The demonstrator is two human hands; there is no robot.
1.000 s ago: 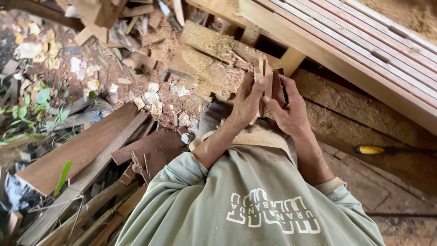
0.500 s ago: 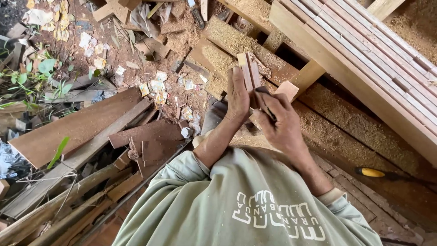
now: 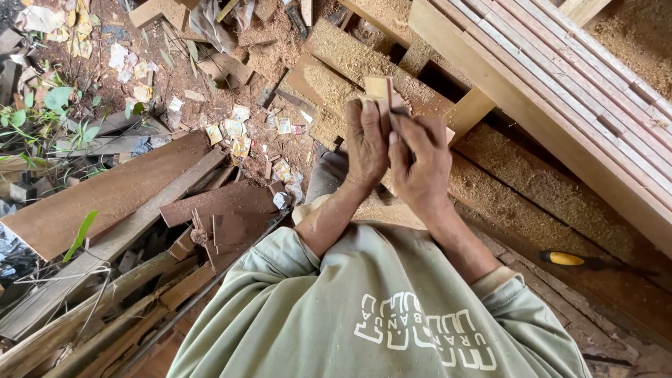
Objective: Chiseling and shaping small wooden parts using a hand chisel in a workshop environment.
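Left hand [image 3: 367, 143]: being pressed flat against the left face of the slats [image 3: 383, 94], fingers [image 3: 364, 112] together and stretched up along the wood.
Right hand [image 3: 422, 162]: being wrapped around the right side of the same slats, fingers clamped on them.
Slats: being held upright between both hands, pale ends sticking out above the fingertips, over the sawdust-covered planks [image 3: 350, 59].
Frame [image 3: 560, 84]: lying along the right, its pale boards running diagonally.
Tool [image 3: 570, 259]: yellow handle lying on the floor at the right, well apart from the hands.
Scraps [image 3: 224, 217]: dark offcuts being left on the ground at the left.
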